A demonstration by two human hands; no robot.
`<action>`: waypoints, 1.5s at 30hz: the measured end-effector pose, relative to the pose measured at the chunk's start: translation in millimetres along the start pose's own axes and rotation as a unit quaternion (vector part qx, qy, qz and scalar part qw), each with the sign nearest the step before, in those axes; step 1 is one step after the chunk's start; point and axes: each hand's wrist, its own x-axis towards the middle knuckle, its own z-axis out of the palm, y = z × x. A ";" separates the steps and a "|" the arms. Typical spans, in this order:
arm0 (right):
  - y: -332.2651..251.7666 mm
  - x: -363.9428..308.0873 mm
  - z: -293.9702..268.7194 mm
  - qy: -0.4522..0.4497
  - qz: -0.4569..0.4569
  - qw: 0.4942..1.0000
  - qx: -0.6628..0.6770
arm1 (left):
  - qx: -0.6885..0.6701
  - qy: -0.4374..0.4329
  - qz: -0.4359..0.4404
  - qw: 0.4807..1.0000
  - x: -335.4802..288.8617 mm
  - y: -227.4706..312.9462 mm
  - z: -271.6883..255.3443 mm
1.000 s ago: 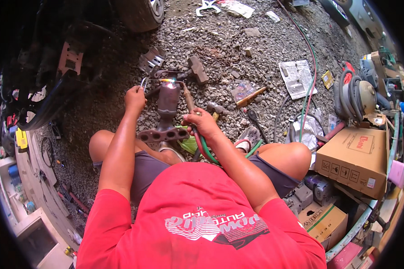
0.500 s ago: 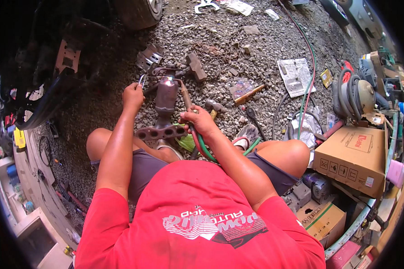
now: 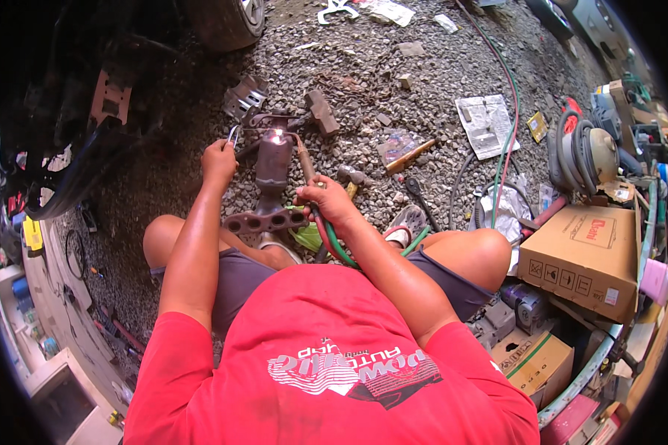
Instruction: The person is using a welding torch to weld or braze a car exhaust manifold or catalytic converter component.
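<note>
My right hand (image 3: 325,199) is closed around a gas welding torch (image 3: 306,165), with red and green hoses trailing below it. The torch tip curves left to a bright glowing spot at the top of a rusty exhaust manifold (image 3: 272,165). That manifold stands between my legs, its wide flange with several round holes nearest me. To the left, my left hand (image 3: 219,161) pinches a shiny bent metal rod (image 3: 234,134); a thin length appears to run toward the glow. Glare hides the exact contact point.
Beyond the manifold lie a sledgehammer (image 3: 321,113) and a metal heat shield (image 3: 246,96) on gravel. A hammer (image 3: 351,178), a wooden stick (image 3: 411,157) and a newspaper sheet (image 3: 485,127) are to the right. A cardboard box (image 3: 579,256) stands right; a vehicle tire (image 3: 226,22) is far left.
Hands, torch and manifold hold nearly the same place. The bright glow has shifted very slightly, and the whole view has drifted a little.
</note>
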 end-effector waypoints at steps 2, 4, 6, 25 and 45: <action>0.3 1.2 -1.8 -0.001 -0.001 1.000 -0.003 | 0.002 -0.002 0.002 1.000 -1.6 1.8 0.5; -0.2 1.6 -0.4 -0.005 -0.002 1.000 -0.007 | 0.005 -0.001 0.002 1.000 0.0 -0.5 -0.9; -0.4 1.4 -0.4 -0.007 0.002 1.000 -0.001 | 0.012 -0.004 0.010 1.000 0.3 -0.3 -0.6; 1.1 2.1 0.2 -0.008 -0.003 1.000 0.001 | 0.015 -0.004 0.002 1.000 2.9 -4.4 -1.1; 2.0 1.5 1.9 -0.001 -0.003 1.000 -0.016 | 0.018 -0.003 0.001 1.000 -4.7 3.2 -2.1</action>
